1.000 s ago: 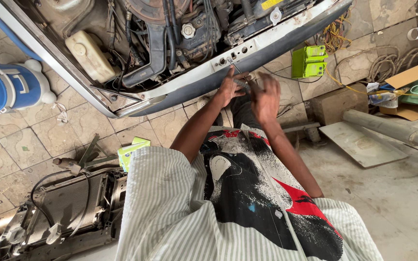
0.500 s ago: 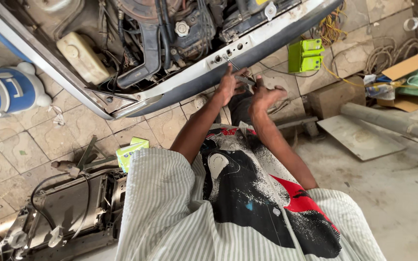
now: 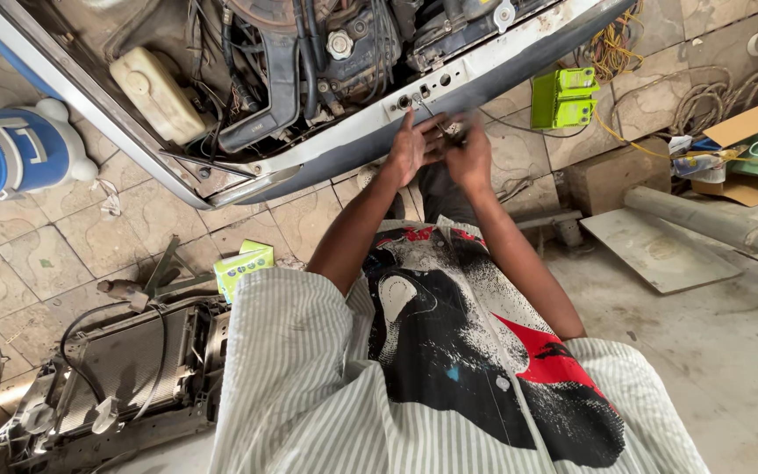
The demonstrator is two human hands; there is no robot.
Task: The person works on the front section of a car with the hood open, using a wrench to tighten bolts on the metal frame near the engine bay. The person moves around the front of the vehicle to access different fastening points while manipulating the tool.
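Hands meet at the front of an old car with its hood space open. The left hand (image 3: 412,147) is pressed up against the pale front panel (image 3: 370,132) of the car, its fingers spread a little and touching the metal just under a row of small holes. The right hand (image 3: 471,154) is just beside it, almost touching it, and it looks blurry. Its fingers are curled in around something small and dark, but I cannot tell what that thing is or how tight they hold it. A thin dark wire (image 3: 427,112) runs from one hole in the panel down to where the two hands meet. Inside the car sits a dirty white tank (image 3: 158,95) on one side, with black hoses (image 3: 261,88) and engine parts in the middle. A blue and white jug (image 3: 10,149) stands on the tiled floor, well apart from the hands. A small green and white box (image 3: 243,266) lies on the tiles near the person's left elbow, and a car radiator (image 3: 125,369) lies flat beside it. A bright green box (image 3: 563,96) sits on the floor past the right hand, near some yellow wires (image 3: 611,48). A grey pipe (image 3: 712,224) and some cardboard (image 3: 747,123) lie farther off to that side.
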